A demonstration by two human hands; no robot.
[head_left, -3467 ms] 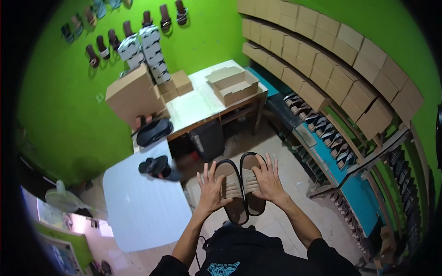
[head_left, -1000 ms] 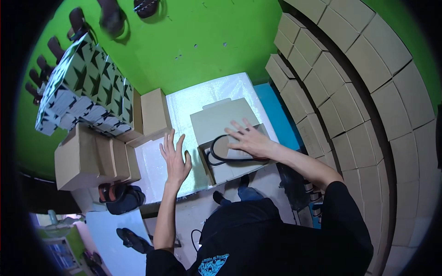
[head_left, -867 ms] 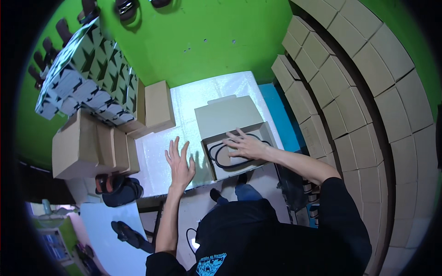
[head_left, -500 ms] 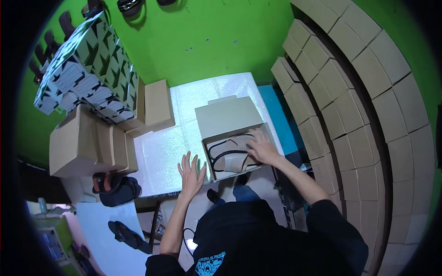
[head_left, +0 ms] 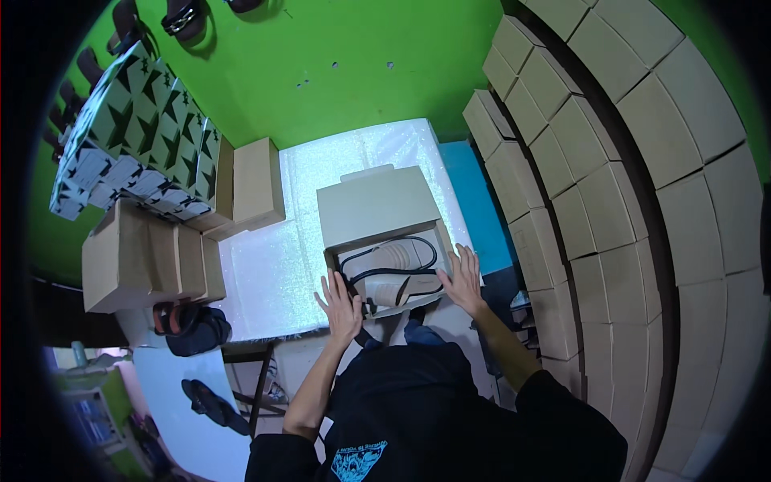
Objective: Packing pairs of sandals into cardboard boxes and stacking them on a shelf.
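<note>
An open cardboard shoebox (head_left: 377, 202) sits at the front edge of the white-covered table, its lid folded back away from me. Inside lies a pair of beige sandals (head_left: 391, 256) with black edging, placed head to tail. My left hand (head_left: 344, 310) is against the box's near left corner, fingers spread. At the right wall of the box is my right hand (head_left: 463, 283), with its fingers stretched out and apart. Neither hand holds the sandals.
White table cover (head_left: 301, 245) shows left of the box. Cardboard boxes (head_left: 152, 257) and star-printed boxes (head_left: 152, 120) stack at the left. Shelves of boxes (head_left: 594, 209) line the right. Dark sandals (head_left: 210, 406) lie on a lower white surface (head_left: 173, 430); more footwear hangs on the green wall.
My right hand has come off the sandals and moved to the box's right side. My left hand has closed in on the left side. The view has shifted slightly.
</note>
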